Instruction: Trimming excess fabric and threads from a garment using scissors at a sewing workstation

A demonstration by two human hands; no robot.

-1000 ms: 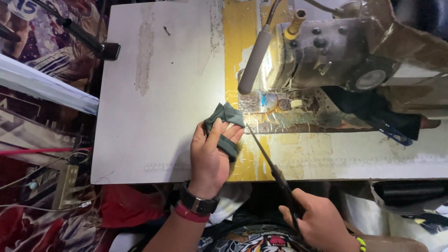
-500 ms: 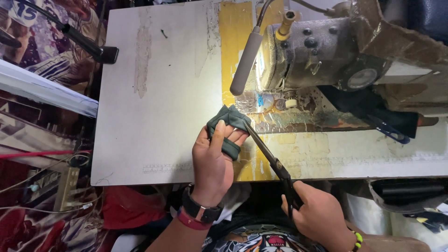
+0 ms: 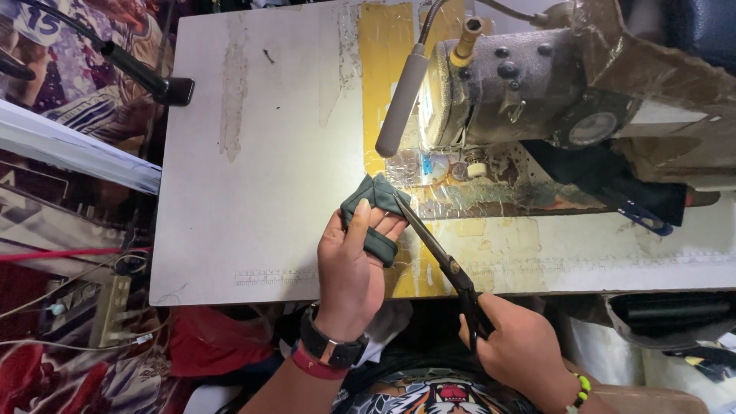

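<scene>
The small folded piece of dark green fabric (image 3: 374,215) sits over the worn white table (image 3: 253,192), pinched in your left hand (image 3: 354,264). Your right hand (image 3: 521,349) grips long black scissors (image 3: 438,257), tips at the fabric's right edge. The trimming looks unfinished; any cut there is too small to tell.

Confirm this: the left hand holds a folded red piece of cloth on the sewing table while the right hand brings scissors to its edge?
Not quite: the head view shows the cloth is dark green, not red. The left hand does hold it on the sewing table, and the right hand brings scissors to its edge.
</scene>
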